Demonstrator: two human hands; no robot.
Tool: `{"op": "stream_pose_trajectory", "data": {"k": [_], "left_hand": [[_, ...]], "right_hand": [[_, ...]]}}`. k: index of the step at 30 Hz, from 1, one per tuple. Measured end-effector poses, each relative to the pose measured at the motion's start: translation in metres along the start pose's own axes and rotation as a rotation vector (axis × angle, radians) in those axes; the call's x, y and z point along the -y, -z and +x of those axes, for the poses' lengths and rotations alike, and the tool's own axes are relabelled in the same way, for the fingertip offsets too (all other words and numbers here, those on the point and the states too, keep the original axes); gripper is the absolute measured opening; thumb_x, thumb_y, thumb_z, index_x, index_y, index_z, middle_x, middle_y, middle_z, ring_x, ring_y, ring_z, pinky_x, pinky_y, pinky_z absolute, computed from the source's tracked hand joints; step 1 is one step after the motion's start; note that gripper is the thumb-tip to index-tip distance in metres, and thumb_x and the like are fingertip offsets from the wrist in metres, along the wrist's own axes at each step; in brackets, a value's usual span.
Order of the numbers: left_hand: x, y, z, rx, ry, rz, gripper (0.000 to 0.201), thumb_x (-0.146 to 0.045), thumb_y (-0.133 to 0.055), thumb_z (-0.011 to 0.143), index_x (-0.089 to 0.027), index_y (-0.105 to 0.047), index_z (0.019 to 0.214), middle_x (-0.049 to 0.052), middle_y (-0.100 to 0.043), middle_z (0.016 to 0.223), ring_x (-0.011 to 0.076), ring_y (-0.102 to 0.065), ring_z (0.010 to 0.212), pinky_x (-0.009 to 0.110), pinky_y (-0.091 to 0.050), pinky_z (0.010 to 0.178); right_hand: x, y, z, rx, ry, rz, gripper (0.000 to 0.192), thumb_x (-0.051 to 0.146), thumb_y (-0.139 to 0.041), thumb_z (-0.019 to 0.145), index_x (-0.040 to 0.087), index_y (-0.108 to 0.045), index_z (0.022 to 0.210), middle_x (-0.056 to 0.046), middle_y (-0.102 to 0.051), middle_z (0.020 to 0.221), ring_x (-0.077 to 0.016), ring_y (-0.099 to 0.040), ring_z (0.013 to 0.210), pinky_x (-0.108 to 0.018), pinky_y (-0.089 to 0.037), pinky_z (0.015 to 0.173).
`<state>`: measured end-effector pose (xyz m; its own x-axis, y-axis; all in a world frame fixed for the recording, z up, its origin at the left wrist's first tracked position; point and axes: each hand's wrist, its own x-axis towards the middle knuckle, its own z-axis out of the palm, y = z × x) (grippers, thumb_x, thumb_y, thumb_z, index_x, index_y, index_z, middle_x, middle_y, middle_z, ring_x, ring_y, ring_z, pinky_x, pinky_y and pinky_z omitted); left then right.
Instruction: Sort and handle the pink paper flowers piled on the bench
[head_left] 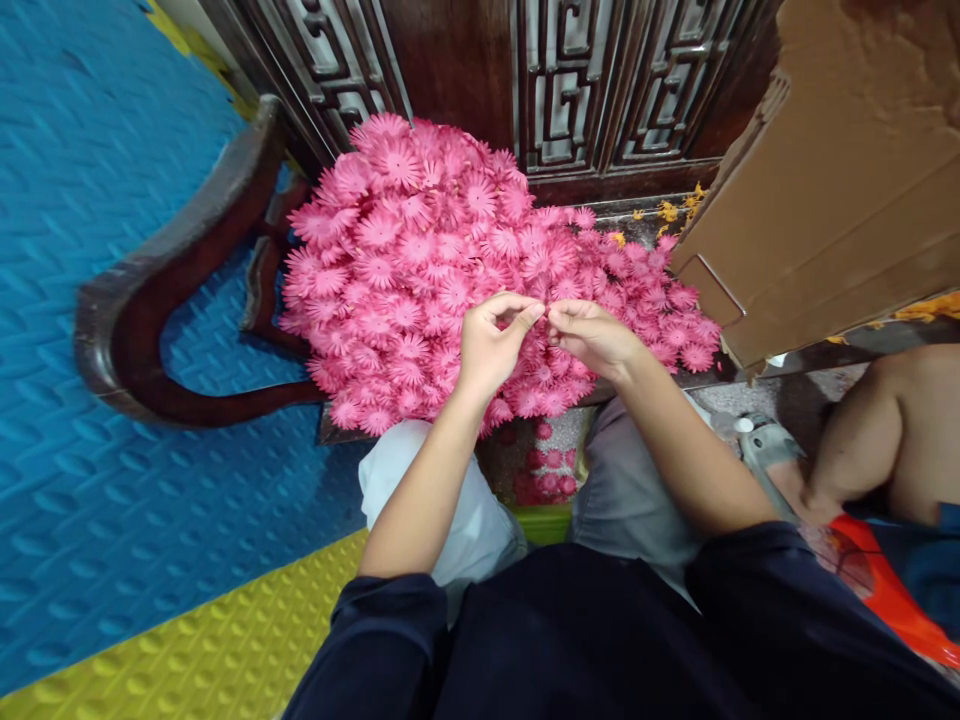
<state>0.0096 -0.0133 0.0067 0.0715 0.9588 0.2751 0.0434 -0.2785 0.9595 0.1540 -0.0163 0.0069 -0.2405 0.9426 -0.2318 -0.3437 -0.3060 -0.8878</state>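
Note:
A large heap of pink artificial flower heads (405, 260) with thin pointed petals covers the dark wooden bench in front of me. Above the heap's right-hand part, my left hand (491, 340) is closed, thumb and forefinger pinched together. My right hand (592, 335) faces it in a similar pinch, the two sets of fingertips almost meeting. Whatever lies between the fingers is too small to make out against the pink petals behind. The other fingers of both hands are curled.
A curved dark wooden armrest (127, 340) stands at the left, over blue textured matting (60, 450). Behind the heap rises a carved wooden backrest (465, 70). A large cardboard sheet (840, 180) leans at the right, near orange scraps (667, 210). Another person's bare leg (862, 430) is at the right edge.

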Motion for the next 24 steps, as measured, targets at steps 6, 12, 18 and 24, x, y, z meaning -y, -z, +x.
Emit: {"op": "stream_pose_trajectory", "data": {"k": [6, 12, 18, 24], "left_hand": [[0.001, 0.000, 0.000, 0.025, 0.042, -0.035, 0.026, -0.041, -0.060, 0.081, -0.018, -0.056, 0.070, -0.001, -0.057, 0.067, 0.0111, -0.053, 0.064, 0.024, -0.045, 0.065], [0.002, 0.009, 0.011, -0.224, -0.109, 0.085, 0.033, -0.052, -0.047, 0.087, -0.021, -0.047, 0.076, 0.000, -0.050, 0.071, 0.0126, -0.050, 0.068, 0.025, -0.043, 0.068], [0.004, 0.004, 0.022, -0.386, -0.189, 0.187, 0.038, -0.058, -0.039, 0.088, -0.021, -0.045, 0.080, 0.002, -0.051, 0.078, 0.0135, -0.052, 0.076, 0.026, -0.043, 0.077], [0.008, -0.003, 0.024, -0.521, -0.228, 0.232, 0.043, -0.061, -0.029, 0.089, -0.021, -0.045, 0.083, 0.002, -0.050, 0.081, 0.0131, -0.052, 0.078, 0.025, -0.043, 0.076]], "right_hand": [[0.004, -0.002, -0.004, 0.032, -0.013, 0.006, 0.038, 0.042, -0.086, 0.043, 0.020, -0.064, 0.064, 0.006, -0.055, 0.058, -0.0065, -0.045, 0.056, -0.022, -0.036, 0.056], [0.001, -0.008, 0.000, -0.011, 0.000, 0.029, 0.042, 0.044, -0.086, 0.041, 0.019, -0.058, 0.060, 0.006, -0.049, 0.055, -0.0062, -0.042, 0.054, -0.023, -0.034, 0.054], [-0.002, -0.013, 0.006, -0.064, 0.051, 0.006, 0.041, 0.046, -0.083, 0.045, 0.020, -0.055, 0.062, 0.006, -0.044, 0.055, -0.0068, -0.038, 0.054, -0.024, -0.032, 0.053], [0.000, -0.014, 0.004, -0.092, 0.109, -0.066, 0.040, 0.050, -0.080, 0.049, 0.020, -0.056, 0.061, 0.005, -0.045, 0.055, -0.0067, -0.039, 0.055, -0.024, -0.032, 0.055]]}}
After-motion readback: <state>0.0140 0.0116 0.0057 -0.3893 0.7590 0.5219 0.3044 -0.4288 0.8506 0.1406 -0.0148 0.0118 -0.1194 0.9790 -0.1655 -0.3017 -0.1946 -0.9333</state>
